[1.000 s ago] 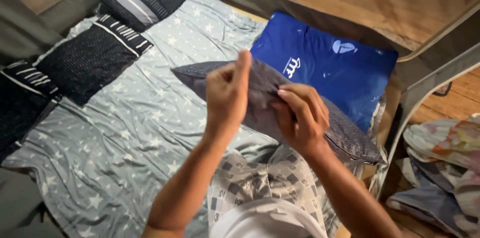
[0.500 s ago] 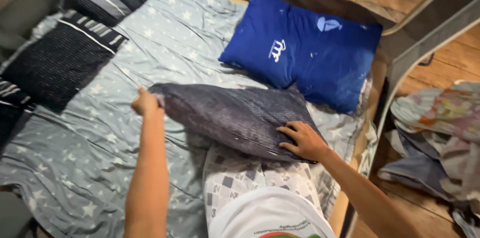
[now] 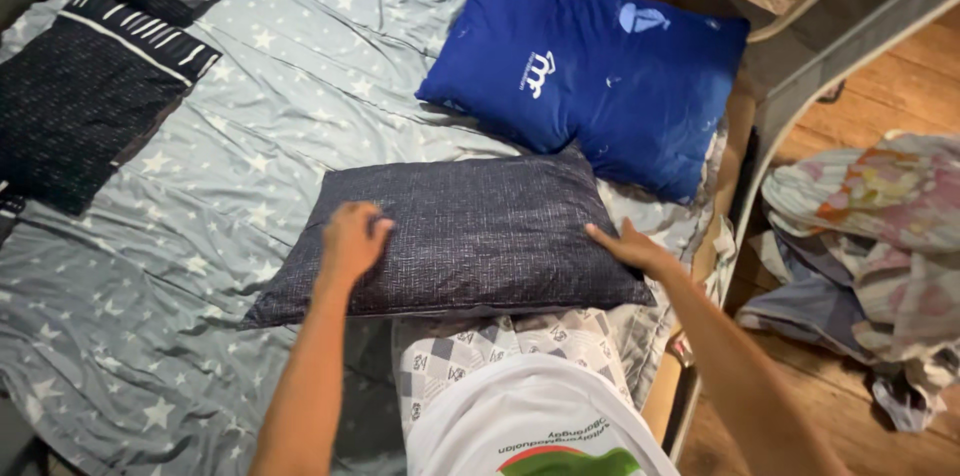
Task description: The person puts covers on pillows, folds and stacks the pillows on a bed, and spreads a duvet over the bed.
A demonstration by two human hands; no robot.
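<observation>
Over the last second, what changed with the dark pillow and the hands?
The dark grey pillow went from held up and pinched to lying flat on the star-print sheet. The left hand now presses its top; the right hand rests at its right edge. The blue pillow stayed in place.

black striped cushions (image 3: 90, 86): cut by left edge | cloth heap (image 3: 870, 246): cut by right edge
</observation>
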